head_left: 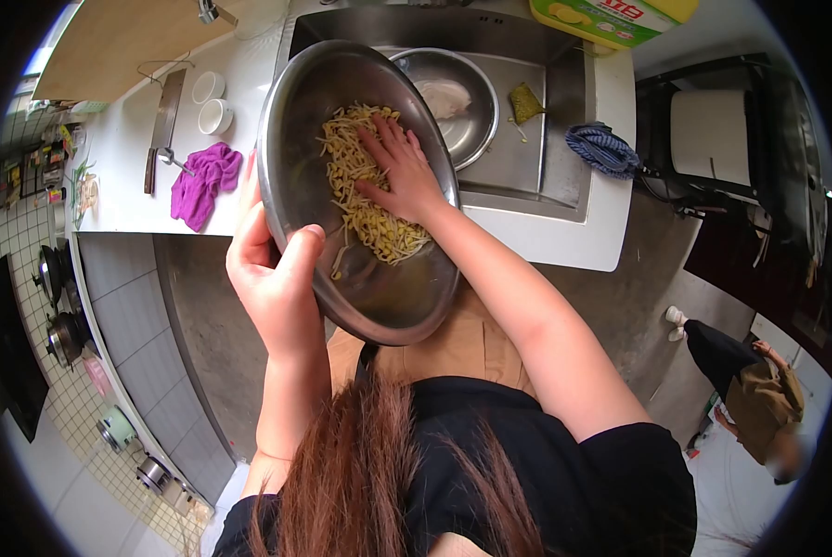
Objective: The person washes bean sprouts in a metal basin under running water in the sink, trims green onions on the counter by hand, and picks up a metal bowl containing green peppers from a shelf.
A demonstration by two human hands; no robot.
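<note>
A large metal bowl is tilted in front of me at the counter's edge. My left hand grips its left rim, with the thumb showing on the near side and the other fingers partly hidden. Inside lies a heap of bean sprouts with yellow heads. My right hand rests flat on the sprouts, fingers stretched out. Behind the tilted bowl, a second metal bowl sits in the sink; something pale inside it is unclear.
A yellow-green scrubber lies in the sink, with a blue striped cloth at its right edge. On the left counter are a cleaver, a purple cloth and two white cups. Another person is at far right.
</note>
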